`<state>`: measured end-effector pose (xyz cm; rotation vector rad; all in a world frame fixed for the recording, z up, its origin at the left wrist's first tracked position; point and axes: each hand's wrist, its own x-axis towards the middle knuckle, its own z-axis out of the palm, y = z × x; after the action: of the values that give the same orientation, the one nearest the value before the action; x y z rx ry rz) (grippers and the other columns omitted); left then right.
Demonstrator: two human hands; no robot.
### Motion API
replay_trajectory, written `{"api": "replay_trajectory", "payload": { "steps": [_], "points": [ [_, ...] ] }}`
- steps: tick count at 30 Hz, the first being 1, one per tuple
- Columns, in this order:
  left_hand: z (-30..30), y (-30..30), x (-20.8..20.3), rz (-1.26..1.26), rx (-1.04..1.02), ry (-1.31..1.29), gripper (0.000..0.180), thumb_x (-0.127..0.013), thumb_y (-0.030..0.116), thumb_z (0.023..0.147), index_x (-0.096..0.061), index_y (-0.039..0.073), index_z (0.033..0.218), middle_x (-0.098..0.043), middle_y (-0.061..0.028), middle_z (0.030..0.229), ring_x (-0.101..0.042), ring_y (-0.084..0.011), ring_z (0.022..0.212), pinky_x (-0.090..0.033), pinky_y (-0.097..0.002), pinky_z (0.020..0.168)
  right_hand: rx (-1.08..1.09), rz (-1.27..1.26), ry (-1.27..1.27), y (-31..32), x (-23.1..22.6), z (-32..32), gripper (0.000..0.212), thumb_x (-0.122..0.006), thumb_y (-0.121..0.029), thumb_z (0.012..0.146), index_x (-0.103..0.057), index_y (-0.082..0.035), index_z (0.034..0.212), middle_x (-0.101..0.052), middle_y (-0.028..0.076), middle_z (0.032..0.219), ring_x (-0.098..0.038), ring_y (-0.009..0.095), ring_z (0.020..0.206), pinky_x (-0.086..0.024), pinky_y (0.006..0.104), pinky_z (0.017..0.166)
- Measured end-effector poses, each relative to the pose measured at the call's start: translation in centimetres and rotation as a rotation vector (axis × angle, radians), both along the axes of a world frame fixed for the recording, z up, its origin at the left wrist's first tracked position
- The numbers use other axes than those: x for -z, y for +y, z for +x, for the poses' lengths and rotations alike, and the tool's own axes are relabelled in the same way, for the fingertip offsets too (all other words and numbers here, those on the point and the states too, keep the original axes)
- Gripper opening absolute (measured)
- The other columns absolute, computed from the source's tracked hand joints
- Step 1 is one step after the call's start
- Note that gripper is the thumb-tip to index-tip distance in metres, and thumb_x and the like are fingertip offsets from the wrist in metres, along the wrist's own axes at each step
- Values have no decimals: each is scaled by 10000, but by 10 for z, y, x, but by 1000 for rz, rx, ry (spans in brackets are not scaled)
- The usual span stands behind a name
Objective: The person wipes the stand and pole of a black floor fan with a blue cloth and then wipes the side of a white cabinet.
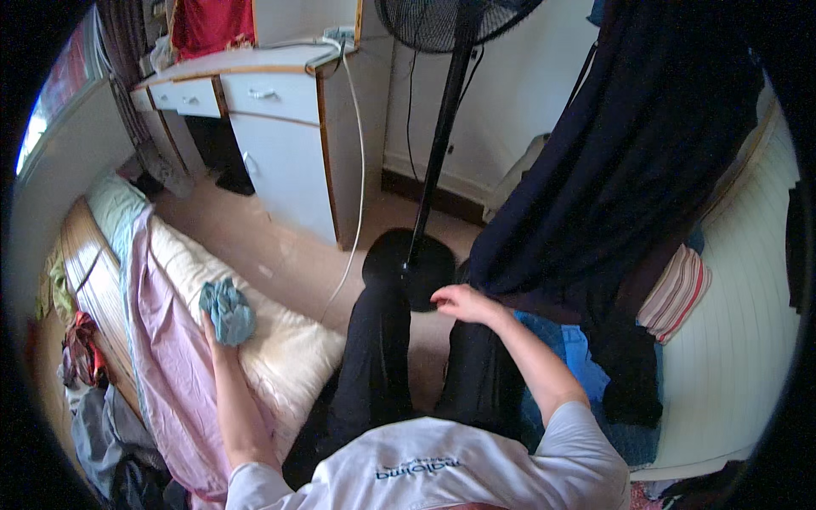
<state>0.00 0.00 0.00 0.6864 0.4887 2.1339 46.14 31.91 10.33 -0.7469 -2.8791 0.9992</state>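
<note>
Teal cloth (pixel 228 311) is held by the left hand (pixel 210 330), seemingly to stay bundled, finger spread untellable; the right hand's (pixel 467 303) fingers are loosely bent.

Home, prob. a bedrm, as I see it stood here: wht desk (pixel 285 178) w/ drawers (pixel 272 98); blk pedestal fan (pixel 443 136); cream quilt (pixel 293 353), pink sheet (pixel 170 340); clothes heap (pixel 115 429), L; curtain (pixel 125 59) nr window (pixel 64 81).

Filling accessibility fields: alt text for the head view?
Left hand holds a bunched teal cloth over cream bedding; right hand, apparently empty, hovers near the right knee. A black fan and white desk stand ahead.
</note>
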Motion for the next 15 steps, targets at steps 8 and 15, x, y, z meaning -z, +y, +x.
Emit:
{"api": "replay_trajectory", "payload": {
  "steps": [8,15],
  "points": [
    [95,62,-86,-184,36,-68,554,-338,517,964,-451,111,1323,-525,-63,1281,-510,-257,1150,-417,-414,989,-11,-81,336,-15,-7,-39,294,-648,-129,808,-615,-35,1084,-646,97,969,-631,190,876,-506,309,788],
    [174,164,-127,-413,-52,380,505,-486,360,967,-382,59,1360,-497,-82,1247,-486,-197,1138,-395,-349,986,-27,-781,671,-38,-70,-89,775,-670,-426,832,-297,-111,1433,-439,108,1321,-527,184,1107,-502,319,846]
  ]
}}
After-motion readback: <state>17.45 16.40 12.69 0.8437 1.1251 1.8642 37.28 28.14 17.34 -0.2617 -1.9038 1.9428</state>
